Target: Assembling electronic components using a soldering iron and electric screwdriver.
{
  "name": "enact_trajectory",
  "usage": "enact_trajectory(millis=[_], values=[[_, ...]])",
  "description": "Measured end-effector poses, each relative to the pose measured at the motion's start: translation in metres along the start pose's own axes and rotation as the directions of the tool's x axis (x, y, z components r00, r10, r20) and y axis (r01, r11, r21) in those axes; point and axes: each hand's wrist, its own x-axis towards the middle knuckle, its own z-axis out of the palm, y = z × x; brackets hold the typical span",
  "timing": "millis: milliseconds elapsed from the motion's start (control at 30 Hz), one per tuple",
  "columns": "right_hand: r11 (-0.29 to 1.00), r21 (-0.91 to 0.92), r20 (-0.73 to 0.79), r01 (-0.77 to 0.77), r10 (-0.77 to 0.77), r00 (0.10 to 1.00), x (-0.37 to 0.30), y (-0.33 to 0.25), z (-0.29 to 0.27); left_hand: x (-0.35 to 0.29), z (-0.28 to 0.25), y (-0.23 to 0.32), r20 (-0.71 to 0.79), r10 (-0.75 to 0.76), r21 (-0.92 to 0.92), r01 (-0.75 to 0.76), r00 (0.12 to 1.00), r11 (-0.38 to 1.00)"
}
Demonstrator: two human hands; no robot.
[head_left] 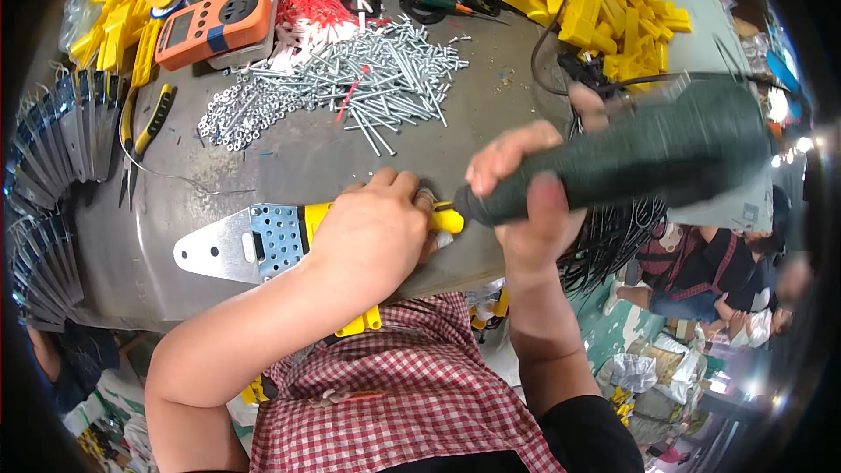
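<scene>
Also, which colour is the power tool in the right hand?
The power tool is dark green; the head view shows it, blurred.

With the left hand [372,228] over the plastic part [448,221] as dial centre, on the table [491,114] the plate [210,250] points to nine o'clock. The right hand [530,232], around the drill [631,153], is at three. Pliers [156,121] lie near ten, the meter [235,22] at eleven, screws [390,79] at twelve, with nuts [229,118] at their nine o'clock edge. Behind the screws, just past twelve, lies the screwdriver [434,3]; at half past one, more parts [583,13] lie heaped. The apron [394,385] is at six.
</scene>
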Motion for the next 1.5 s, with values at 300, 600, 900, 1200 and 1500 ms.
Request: enact_trajectory(millis=[300,600,900,1200,1500], values=[[0.977,0.157,0.266,-0.147,0.101,0.959,0.008,0.009,0.0,0.001,-0.001,0.002,0.014,0.023,-0.015,-0.023,1.0,1.0],[0.976,-0.214,0.014,-0.045,0.049,0.999,0.001,-0.005,0.009,0.001,0.004,0.003,0.01,0.046,0.076,-0.047,0.999,0.996],[0.98,-0.158,0.114,-0.118,0.137,0.984,-0.03,0.0,0.003,0.0,0.003,-0.001,0.013,0.055,0.05,-0.056,0.998,0.997],[0.994,0.058,0.051,-0.094,0.091,0.995,-0.012,-0.014,0.008,-0.001,0.005,-0.004,0.025,0.04,0.052,-0.041,0.999,0.998],[0.99,0.078,0.144,-0.117,0.105,0.984,-0.017,0.001,0.004,0.003,-0.001,-0.009,0.025,0.074,-0.048,-0.073,0.997,0.996]])
